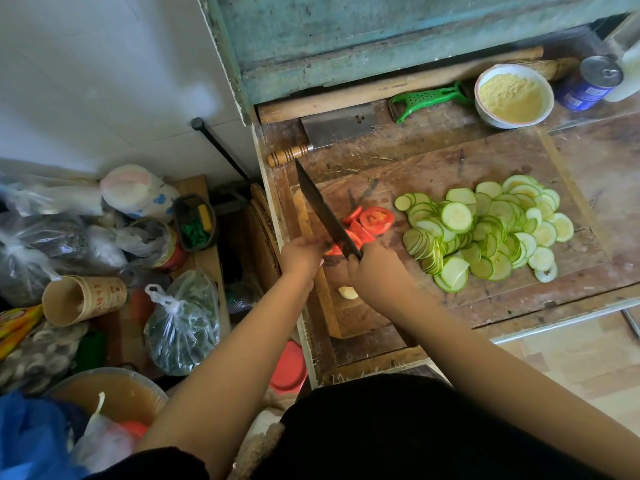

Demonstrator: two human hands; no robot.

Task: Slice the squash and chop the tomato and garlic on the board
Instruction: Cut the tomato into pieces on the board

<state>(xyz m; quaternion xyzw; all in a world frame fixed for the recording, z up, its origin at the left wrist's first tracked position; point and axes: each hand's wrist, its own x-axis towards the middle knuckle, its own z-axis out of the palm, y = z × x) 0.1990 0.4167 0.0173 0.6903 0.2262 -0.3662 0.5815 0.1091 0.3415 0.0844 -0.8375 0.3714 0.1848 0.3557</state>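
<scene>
One worn wooden board (450, 161) fills a scarred table (606, 161) beside white wall (104, 64).

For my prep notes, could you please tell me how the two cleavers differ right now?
The dark cleaver is held in the right hand, angled over the tomato; the steel cleaver lies flat, unused, beyond the board. One blade is blackish, the other pale grey. Both are broad-bladed.

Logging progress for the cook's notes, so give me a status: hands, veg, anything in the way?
Right hand grips dark knife, blade in tomato. Left hand steadies tomato. Squash slices piled on board. Garlic uncut by wrists; nothing blocking.
</scene>
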